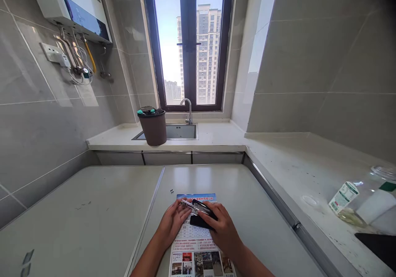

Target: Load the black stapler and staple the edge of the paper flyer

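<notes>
A black stapler (200,222) is held over a printed leaflet (192,244), its top swung up and the silver metal magazine exposed. My right hand (223,227) is wrapped around the stapler's black body from the right. My left hand (173,223) is closed at the magazine's left end, its thumb and fingertips pinching around the metal; whether a loose staple strip is between them is too small to tell. Two short silver pieces, which look like bits of staple strip (171,191), lie on the pale table panel just beyond the leaflet's upper left corner.
A brown bucket (153,128) stands at the sink (182,132) with its faucet (189,112). On the right counter (287,161) are a clear jar (371,198) and a dark flat object (377,248). A raised metal edge (272,198) borders the table panel (247,207).
</notes>
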A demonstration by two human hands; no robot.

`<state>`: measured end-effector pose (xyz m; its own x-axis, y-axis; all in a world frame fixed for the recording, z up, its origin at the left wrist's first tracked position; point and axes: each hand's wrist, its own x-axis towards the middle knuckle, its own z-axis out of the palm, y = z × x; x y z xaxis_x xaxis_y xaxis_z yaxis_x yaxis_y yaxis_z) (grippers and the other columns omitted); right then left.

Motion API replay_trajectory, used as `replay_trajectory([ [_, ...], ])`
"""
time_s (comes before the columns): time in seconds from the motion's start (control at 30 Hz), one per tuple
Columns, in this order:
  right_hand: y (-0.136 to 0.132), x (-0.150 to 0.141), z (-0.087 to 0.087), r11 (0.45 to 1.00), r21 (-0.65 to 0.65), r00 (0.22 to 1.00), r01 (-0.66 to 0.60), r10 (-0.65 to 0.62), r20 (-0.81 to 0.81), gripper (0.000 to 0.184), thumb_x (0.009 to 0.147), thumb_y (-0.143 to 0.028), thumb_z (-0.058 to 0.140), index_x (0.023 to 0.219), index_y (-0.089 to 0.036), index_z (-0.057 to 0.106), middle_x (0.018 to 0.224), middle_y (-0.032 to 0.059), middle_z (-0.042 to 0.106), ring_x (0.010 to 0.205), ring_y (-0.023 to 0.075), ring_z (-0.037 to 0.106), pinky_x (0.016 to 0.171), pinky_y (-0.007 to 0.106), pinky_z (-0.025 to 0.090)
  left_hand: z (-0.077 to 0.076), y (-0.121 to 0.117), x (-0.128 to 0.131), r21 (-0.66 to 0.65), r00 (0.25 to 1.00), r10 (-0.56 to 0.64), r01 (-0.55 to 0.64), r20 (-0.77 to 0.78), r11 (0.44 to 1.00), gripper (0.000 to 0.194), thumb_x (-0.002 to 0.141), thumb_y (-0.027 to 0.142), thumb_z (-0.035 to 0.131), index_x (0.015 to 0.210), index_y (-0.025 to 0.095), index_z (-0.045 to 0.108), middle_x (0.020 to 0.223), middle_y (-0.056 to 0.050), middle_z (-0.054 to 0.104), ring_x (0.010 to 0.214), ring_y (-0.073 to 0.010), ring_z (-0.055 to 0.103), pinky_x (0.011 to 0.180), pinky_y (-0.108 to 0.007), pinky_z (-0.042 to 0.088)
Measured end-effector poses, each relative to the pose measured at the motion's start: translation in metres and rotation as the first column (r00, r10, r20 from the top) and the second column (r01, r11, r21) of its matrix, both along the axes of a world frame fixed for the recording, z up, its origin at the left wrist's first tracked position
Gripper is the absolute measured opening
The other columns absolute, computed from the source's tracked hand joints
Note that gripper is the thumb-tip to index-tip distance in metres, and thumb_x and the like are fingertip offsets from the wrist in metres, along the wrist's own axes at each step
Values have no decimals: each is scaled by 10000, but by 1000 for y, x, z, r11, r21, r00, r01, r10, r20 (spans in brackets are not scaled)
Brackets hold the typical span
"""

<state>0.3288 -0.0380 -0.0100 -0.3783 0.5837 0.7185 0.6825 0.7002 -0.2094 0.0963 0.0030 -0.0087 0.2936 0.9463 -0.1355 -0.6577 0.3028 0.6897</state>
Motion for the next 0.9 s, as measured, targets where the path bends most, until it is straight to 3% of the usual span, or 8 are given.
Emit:
replay_trajectory([
  [0.17,0,-5,0,956,269,976,118,-161,144,469,886,7,565,1210,-303,701,1355,75,646,1058,247,583,866,415,510,-3,4,-5,-67,983,-96,108,156,992,244,1004,234,564,1151,83,686,1315,-203,674,1255,-267,638,1152,-410,442],
  [0.4,0,-8,2,931,350,961,104,-185,207,287,943,-124,650,1189,-267,689,1386,91,635,1057,252,590,888,430,473,-1,-4,-4,-51,973,-157,167,167,985,226,996,129,534,1102,55,719,1270,-195,706,1267,-266,633,1194,-407,402],
  [0.57,-4,-7,6,981,191,981,44,-79,175,407,954,-59,573,1278,-293,648,1401,103,625,1091,283,590,896,469,471,-6,-2,-6,4,975,-165,166,149,986,224,981,138,566,1135,78,718,1272,-174,708,1262,-261,636,1204,-425,392],
  [0.7,-3,0,8,994,36,994,100,-101,36,536,907,-5,512,1293,-349,654,1407,62,614,1090,292,567,882,484,482,-10,5,-7,11,984,-126,126,125,992,228,944,112,620,1151,82,711,1291,-177,695,1293,-258,613,1183,-368,425],
  [0.8,-1,7,8,990,-106,986,96,-109,-124,601,816,26,501,1261,-341,670,1388,56,612,1066,292,562,897,502,486,-8,9,-7,-29,995,1,2,96,1000,240,910,61,637,1138,90,708,1269,-173,707,1242,-245,651,1107,-328,507],
  [0.9,0,10,7,955,-294,949,-44,-52,-312,483,820,-47,570,1219,-302,661,1271,76,658,1087,288,572,928,475,500,1,9,-7,-51,983,178,-176,36,983,227,899,19,637,1099,102,705,1154,-154,744,1090,-207,725,990,-295,586],
])
